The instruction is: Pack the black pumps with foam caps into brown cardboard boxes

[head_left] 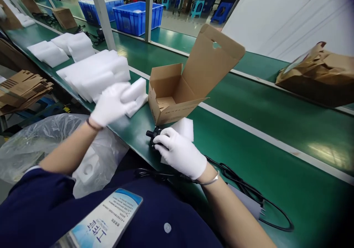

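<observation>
My left hand (pixel 112 104), in a white glove and slightly blurred, has its thumb and fingers closed around a white foam piece (pixel 136 89). My right hand (pixel 181 152), gloved too, grips a small black device with a protruding knob or stub (pixel 155 133); most of it is hidden under the fingers. Beside that hand, partly behind it, lies a white foam block (pixel 186 128). An open cardboard box (pixel 177 111) stands just beyond the hands, its lid raised. Black cable (pixel 235 178) runs past my right wrist, near a grey flat object (pixel 246 200) partly covered by my forearm.
More white foam pieces (pixel 96 71) lie left along the green bench (pixel 257 159). Flattened cartons (pixel 22 89) and a clear plastic bag (pixel 107 159) are at the left. Blue crates (pixel 129 21) stand behind metal posts (pixel 149 12). A brown paper package (pixel 320 74) rests at the right.
</observation>
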The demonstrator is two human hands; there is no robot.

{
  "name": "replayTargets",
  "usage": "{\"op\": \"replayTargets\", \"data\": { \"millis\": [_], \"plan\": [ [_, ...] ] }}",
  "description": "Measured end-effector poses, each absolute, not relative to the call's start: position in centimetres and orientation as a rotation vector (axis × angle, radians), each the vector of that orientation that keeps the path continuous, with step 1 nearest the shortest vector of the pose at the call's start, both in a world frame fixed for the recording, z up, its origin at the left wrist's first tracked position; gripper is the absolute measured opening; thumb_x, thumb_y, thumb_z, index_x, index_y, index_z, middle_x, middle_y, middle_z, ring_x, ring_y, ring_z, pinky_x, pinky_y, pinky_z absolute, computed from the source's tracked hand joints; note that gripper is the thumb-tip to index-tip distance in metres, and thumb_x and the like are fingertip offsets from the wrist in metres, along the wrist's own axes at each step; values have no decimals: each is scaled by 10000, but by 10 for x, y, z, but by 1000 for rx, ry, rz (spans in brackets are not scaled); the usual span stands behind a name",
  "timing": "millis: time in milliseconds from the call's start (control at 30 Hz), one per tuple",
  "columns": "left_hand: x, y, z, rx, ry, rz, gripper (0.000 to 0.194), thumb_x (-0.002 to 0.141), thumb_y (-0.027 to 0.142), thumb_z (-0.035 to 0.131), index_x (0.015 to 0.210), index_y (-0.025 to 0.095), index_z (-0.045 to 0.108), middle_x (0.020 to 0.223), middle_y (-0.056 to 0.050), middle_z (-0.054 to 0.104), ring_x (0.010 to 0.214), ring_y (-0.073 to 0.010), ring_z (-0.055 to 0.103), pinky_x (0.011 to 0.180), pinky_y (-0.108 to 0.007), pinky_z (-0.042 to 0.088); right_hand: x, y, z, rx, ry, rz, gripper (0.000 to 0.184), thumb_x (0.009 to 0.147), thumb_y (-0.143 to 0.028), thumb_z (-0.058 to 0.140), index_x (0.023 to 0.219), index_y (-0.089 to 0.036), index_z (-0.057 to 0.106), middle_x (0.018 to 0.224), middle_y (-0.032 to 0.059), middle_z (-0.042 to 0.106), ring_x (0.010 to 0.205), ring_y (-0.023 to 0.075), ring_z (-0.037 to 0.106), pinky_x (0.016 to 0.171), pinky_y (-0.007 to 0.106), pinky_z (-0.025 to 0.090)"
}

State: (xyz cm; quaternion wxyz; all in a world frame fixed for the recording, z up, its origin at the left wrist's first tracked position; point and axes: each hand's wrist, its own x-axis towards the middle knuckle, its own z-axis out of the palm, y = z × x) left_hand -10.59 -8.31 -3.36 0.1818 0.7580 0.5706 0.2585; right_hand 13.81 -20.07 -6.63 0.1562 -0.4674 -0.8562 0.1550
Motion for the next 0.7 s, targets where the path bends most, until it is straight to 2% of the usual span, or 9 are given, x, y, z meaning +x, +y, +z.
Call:
{"op": "replayTargets", "data": {
  "millis": [33,100,200,300,367,433,533,633,700],
  "plan": [
    [-114,-58,-29,2093,1609,693,741,653,482,769,1303,192,563,1412,-109,547,1366,-379,425,1175,-497,303,138,-200,-66,-1334,-2450,460,112,940,-206,599,996,-195,695,1034,68,586,831,173,602,765,296,501],
    [-123,-25,-27,1851,1504,514,875,584,471,809,1350,150,537,1432,-128,538,1367,-398,424,1154,-500,343,136,-199,-66,-1341,-2433,482,110,936,-199,604,992,-191,698,1031,70,586,837,177,604,784,309,510],
    [-123,-36,-37,1539,1198,329,777,645,437,790,1334,152,571,1395,-97,586,1339,-354,477,1142,-455,381,136,-199,-65,-1350,-2386,516,106,931,-196,611,989,-184,699,1024,70,588,842,178,606,799,315,513],
    [-113,-98,-49,1382,866,258,685,755,347,742,1396,234,529,1457,-30,537,1384,-282,449,1169,-393,345,137,-198,-64,-1321,-2395,524,110,935,-202,601,989,-180,695,1050,77,590,875,186,610,823,320,506],
    [-101,-139,-55,1256,759,310,643,809,314,697,1418,248,504,1450,-26,543,1373,-261,470,1143,-384,370,134,-195,-61,-1314,-2462,512,118,938,-198,584,991,-180,688,1063,81,592,897,199,613,830,327,497],
    [-89,-161,-61,1164,768,385,543,843,329,662,1365,222,558,1371,-50,608,1306,-259,542,1105,-388,413,127,-190,-57,-1376,-2511,515,108,933,-205,585,997,-183,669,1053,76,605,892,210,621,810,329,489],
    [-77,-162,-68,1165,823,424,447,822,347,692,1243,203,648,1241,-80,678,1237,-271,596,1100,-408,429,113,-179,-53,-1523,-2549,511,86,928,-221,578,980,-172,627,986,73,629,829,225,641,723,323,478],
    [-75,-147,-69,1219,804,402,508,744,308,777,1231,234,652,1180,-77,697,1220,-284,601,1106,-437,429,108,-173,-53,-1594,-2621,460,77,918,-171,534,965,-151,593,914,89,636,735,227,647,624,315,448],
    [-76,-139,-69,1189,758,344,524,720,309,795,1221,242,655,1130,-78,710,1156,-294,633,1058,-452,473,113,-174,-54,-1552,-2637,465,68,926,-195,541,957,-152,585,909,90,638,738,226,647,630,314,446]
  ]
}}
